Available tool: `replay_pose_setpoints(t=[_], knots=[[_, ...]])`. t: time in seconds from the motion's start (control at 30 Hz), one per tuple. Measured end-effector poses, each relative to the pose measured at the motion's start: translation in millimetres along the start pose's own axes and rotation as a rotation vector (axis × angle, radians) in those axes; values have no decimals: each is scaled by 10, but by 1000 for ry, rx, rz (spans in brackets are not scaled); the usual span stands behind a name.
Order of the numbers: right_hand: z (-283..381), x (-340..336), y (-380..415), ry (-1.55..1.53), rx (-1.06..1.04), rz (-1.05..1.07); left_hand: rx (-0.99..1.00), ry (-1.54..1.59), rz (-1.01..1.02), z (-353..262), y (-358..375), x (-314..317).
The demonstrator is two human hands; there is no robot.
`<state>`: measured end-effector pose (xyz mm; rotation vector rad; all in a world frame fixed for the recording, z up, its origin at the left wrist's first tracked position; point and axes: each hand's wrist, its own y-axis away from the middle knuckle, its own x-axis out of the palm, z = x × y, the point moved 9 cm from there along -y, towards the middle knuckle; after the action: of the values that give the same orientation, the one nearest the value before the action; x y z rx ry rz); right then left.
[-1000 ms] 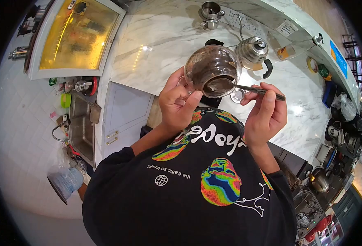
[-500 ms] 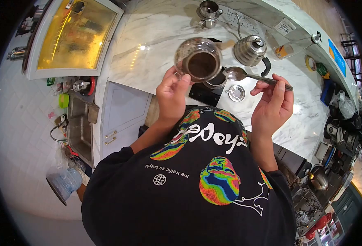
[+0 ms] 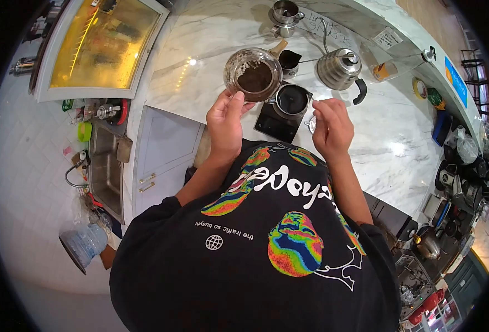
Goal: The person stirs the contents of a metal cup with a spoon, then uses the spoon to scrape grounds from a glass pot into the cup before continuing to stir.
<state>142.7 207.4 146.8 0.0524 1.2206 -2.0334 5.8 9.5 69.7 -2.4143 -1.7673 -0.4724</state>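
A glass jar (image 3: 254, 74) with brown powder inside is held up by my left hand (image 3: 225, 120), fingers wrapped round its near side. My right hand (image 3: 333, 126) is closed in a pinch, close to the right side of a metal cup (image 3: 292, 100) of dark contents. What the pinch holds is hard to make out; the spoon is not clearly visible. That cup rests on a black scale (image 3: 275, 124). A small metal lid (image 3: 311, 124) lies partly hidden behind my right hand. Just beyond the jar is a dark pitcher (image 3: 289, 60).
On the marble counter (image 3: 200, 72) stand a gooseneck kettle (image 3: 338, 69) at the right and a metal coffee filter (image 3: 285, 12) at the far side. A tape roll (image 3: 419, 88) lies further right. A sink (image 3: 106, 166) is at the left.
My right hand has moved left towards the metal cup, and the spoon is no longer clearly seen. My left hand has shifted the jar slightly left, uncovering the cup and pitcher.
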Motion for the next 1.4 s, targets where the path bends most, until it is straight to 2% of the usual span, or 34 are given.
replay_pose_setpoints(t=[0.03, 0.27, 0.3, 0.4, 0.53, 0.63, 1.03, 1.13, 1.4], knots=[[45, -54, -30, -14, -26, -30, 15, -15, 8, 6, 8, -2], [97, -359, -75, -303, 242, -323, 153, -97, 47, -88, 25, 66], [178, -403, -117, -299, 194, -269, 181, -125, 59, -120, 40, 90], [324, -495, -197, -414, 193, -357, 321, -222, 147, -315, 115, 201], [496, -451, -254, -442, 110, -243, 438, -153, 299, -488, 223, 405], [565, -375, -282, -415, 26, -168, 532, -236, 391, -603, 277, 495], [578, -345, -260, -418, 41, -98, 680, -287, 414, -712, 374, 496], [607, -311, -270, -380, 27, -24, 679, -270, 403, -716, 375, 496], [590, -262, -237, -390, 19, -19, 685, -293, 388, -729, 388, 502]])
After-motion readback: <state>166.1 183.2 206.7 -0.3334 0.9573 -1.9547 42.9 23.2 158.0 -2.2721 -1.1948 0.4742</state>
